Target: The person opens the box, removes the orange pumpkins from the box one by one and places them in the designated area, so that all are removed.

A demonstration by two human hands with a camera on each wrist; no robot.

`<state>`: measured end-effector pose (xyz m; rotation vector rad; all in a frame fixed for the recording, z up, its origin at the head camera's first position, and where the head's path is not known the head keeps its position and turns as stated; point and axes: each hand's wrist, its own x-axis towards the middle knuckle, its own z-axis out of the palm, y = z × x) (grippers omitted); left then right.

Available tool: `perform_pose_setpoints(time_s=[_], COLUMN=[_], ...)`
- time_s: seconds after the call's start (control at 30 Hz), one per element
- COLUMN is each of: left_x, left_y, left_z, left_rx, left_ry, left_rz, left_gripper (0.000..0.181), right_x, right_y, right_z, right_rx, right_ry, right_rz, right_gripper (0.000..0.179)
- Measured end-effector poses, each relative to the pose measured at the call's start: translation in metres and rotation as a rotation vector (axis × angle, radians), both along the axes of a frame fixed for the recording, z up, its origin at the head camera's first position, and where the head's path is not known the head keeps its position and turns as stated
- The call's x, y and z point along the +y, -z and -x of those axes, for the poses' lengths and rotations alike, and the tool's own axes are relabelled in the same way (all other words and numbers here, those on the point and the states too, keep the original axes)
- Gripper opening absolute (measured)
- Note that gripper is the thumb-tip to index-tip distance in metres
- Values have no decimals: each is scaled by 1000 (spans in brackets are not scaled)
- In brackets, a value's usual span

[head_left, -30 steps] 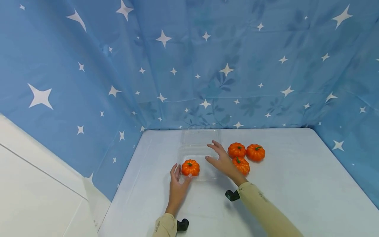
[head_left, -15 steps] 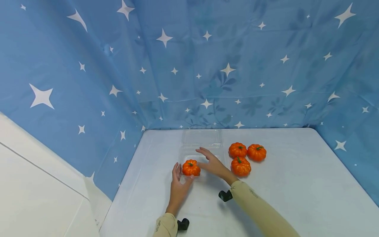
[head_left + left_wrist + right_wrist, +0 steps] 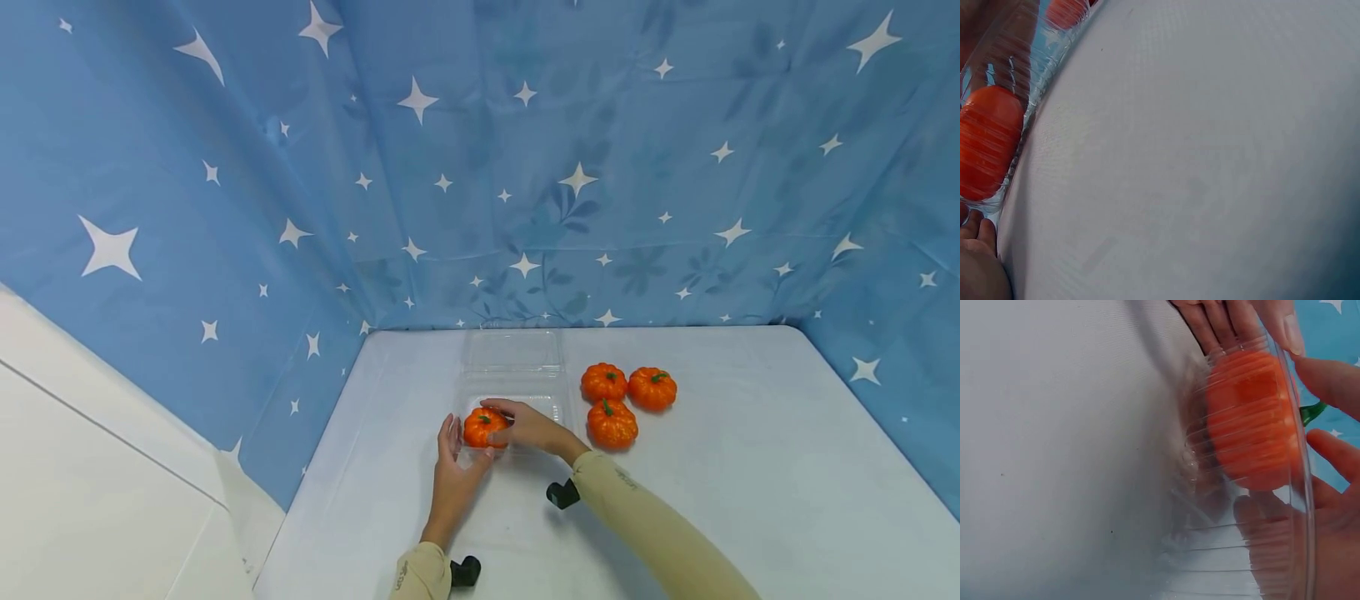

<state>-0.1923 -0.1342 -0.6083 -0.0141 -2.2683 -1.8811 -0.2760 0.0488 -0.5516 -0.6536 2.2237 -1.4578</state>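
Note:
A clear plastic clamshell box (image 3: 555,410) lies with its lid (image 3: 513,352) folded back, away from me. Inside its front left corner sits a small orange pumpkin (image 3: 480,426) with a green stem. My left hand (image 3: 453,482) holds that corner, fingers along the left side and thumb at the front rim. Over the box, my right hand (image 3: 531,428) grips the pumpkin, thumb in front and fingers behind. Through the ribbed wall, the right wrist view shows the pumpkin (image 3: 1250,419) beside the right hand (image 3: 1341,506). The left wrist view shows the pumpkin (image 3: 988,144) behind the plastic.
Three more orange pumpkins stand to the right of the box: one at back left (image 3: 603,382), one at back right (image 3: 652,389), one in front (image 3: 612,425). The white table (image 3: 720,467) ends at a blue star-patterned curtain (image 3: 637,192).
My right hand has moved left from beside the loose pumpkins to the pumpkin in the box, and its fingers have closed around it. The left hand stays at the box's corner.

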Motion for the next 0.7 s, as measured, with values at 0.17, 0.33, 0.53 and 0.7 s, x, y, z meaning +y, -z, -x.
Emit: perform_pose_setpoints(time_s=[0.17,0.33,0.53,0.7], left_x=[1,1,1,0], left_y=[1,3,5,4], left_z=[1,2,2,1], left_rx=[-2,-4,2,-6], left_ry=[-1,-2,-6,-13], left_rz=[0,10,34,30], left_gripper=[98,97,97,97], right_x=[-2,0,6,12], right_y=[4,2,-5,-14], right_z=[1,-1,-2,-1], right_rx=[19,69,100,95], right_ry=[10,27,74,104], right_rz=[-18,-14,-11,21], right_gripper=[69,65,60,61])
